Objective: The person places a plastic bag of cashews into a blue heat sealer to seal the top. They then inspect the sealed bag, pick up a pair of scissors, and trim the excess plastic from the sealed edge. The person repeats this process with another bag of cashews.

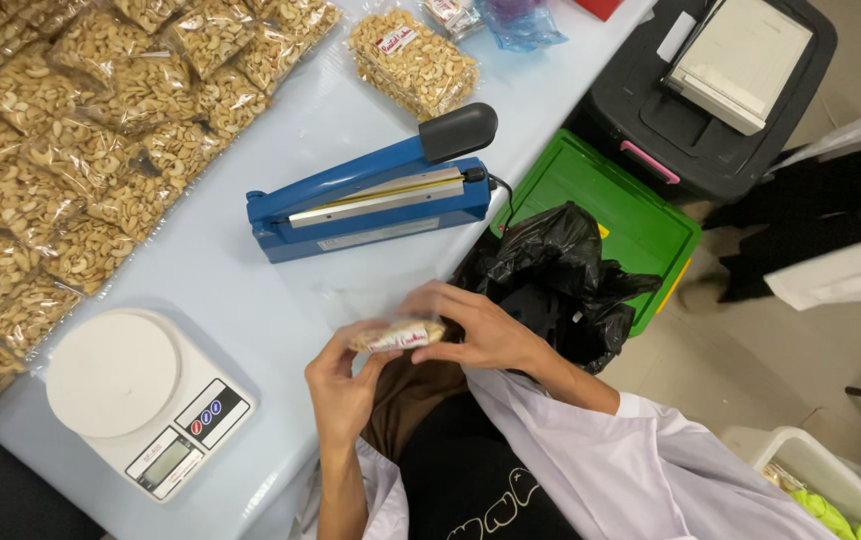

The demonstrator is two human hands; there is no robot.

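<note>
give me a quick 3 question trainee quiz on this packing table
1. True or false: the blue heat sealer has its arm pressed flat down.
2. What lies on the white kitchen scale?
A. a bag of nuts
B. nothing
C. a black bag
3. What do the left hand and right hand hold between them?

Key
1. False: the arm is raised at its dark handle end.
2. B
3. A small clear bag of cashews with a white label, held at the table edge. Many filled cashew bags lie at the table's far left.
</note>
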